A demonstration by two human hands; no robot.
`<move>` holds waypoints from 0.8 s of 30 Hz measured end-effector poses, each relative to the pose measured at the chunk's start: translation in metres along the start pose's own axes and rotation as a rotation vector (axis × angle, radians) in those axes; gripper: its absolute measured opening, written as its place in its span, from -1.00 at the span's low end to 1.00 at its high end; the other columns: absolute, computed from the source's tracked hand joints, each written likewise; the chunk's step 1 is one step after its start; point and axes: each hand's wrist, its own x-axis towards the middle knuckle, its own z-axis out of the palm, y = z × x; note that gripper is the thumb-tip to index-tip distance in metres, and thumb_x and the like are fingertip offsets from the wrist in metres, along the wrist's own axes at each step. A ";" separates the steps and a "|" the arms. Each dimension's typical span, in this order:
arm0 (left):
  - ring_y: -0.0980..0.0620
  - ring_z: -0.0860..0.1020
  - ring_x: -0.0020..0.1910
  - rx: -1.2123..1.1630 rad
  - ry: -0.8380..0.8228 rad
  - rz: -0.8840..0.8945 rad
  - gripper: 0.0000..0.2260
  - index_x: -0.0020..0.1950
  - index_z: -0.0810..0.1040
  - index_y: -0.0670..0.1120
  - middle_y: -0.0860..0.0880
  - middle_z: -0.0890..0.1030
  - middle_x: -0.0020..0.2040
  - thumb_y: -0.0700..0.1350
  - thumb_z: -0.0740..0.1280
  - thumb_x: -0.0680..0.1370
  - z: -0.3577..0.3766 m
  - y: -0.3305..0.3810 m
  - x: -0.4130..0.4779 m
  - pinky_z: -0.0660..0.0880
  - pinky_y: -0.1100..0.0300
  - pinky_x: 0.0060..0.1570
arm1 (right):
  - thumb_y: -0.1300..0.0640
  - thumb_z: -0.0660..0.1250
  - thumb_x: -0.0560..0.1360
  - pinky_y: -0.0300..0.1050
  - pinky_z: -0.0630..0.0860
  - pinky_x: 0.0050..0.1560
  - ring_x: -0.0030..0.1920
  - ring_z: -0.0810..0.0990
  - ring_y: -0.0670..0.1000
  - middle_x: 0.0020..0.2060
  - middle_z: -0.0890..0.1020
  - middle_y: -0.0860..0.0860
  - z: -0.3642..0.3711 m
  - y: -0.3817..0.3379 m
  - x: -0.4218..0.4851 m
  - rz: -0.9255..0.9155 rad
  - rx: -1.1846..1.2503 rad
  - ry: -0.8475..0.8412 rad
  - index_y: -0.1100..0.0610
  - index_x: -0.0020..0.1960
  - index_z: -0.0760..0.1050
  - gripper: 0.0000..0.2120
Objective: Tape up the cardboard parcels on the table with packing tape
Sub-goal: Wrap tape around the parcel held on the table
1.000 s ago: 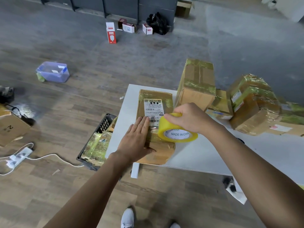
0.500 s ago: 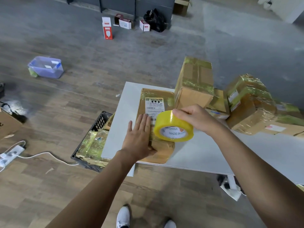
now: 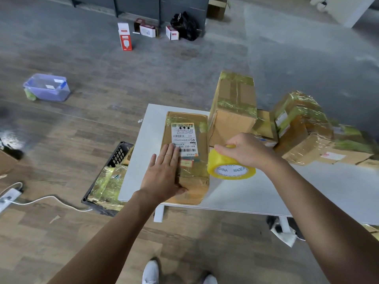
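Observation:
A flat brown parcel [image 3: 189, 158] with a white shipping label lies at the left end of the white table [image 3: 256, 193]. My left hand [image 3: 164, 175] presses flat on its near left part, fingers straight, thumb along the front. My right hand [image 3: 246, 152] grips a yellow roll of packing tape [image 3: 229, 168] from above, just right of the parcel and low over the table. An upright taped box [image 3: 233, 111] stands behind the roll. More taped parcels [image 3: 301, 128] are piled to the right.
A black crate [image 3: 114, 160] with taped parcels stands on the floor left of the table. A white cable and power strip [image 3: 8, 196] lie at far left. A blue plastic tub [image 3: 47, 87] and small cartons [image 3: 125, 37] sit on the floor beyond.
My right hand carried the tape roll rightward off the parcel to its right side. My left hand stayed flat on the parcel.

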 end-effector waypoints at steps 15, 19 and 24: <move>-0.09 -0.27 0.57 0.024 -0.037 0.001 0.10 0.58 -0.31 -0.10 -0.11 -0.26 0.60 0.38 0.34 0.41 -0.004 0.003 -0.001 -0.09 -0.15 0.52 | -0.42 0.28 0.42 -0.07 0.17 -0.34 -0.40 0.30 0.04 -0.45 0.27 0.01 0.040 0.027 0.013 0.129 -0.243 -0.135 0.12 -0.39 0.19 -0.36; -0.13 -0.27 0.57 0.120 -0.072 -0.021 0.08 0.57 -0.29 -0.17 -0.15 -0.26 0.59 0.40 0.27 0.43 -0.007 0.009 0.000 -0.13 -0.23 0.50 | -0.49 0.25 0.38 -0.06 0.22 -0.31 -0.36 0.39 0.05 -0.41 0.36 0.02 0.040 0.023 0.021 0.140 -0.285 -0.213 0.14 -0.33 0.31 -0.34; -0.21 -0.30 0.55 0.222 -0.069 0.065 -0.07 0.55 -0.30 -0.27 -0.24 -0.26 0.57 0.26 0.17 0.55 -0.006 0.038 0.003 -0.19 -0.26 0.48 | -0.42 0.28 0.42 -0.05 0.19 -0.31 -0.36 0.35 0.06 -0.42 0.32 0.03 0.042 0.019 0.025 0.122 -0.298 -0.232 0.13 -0.36 0.27 -0.38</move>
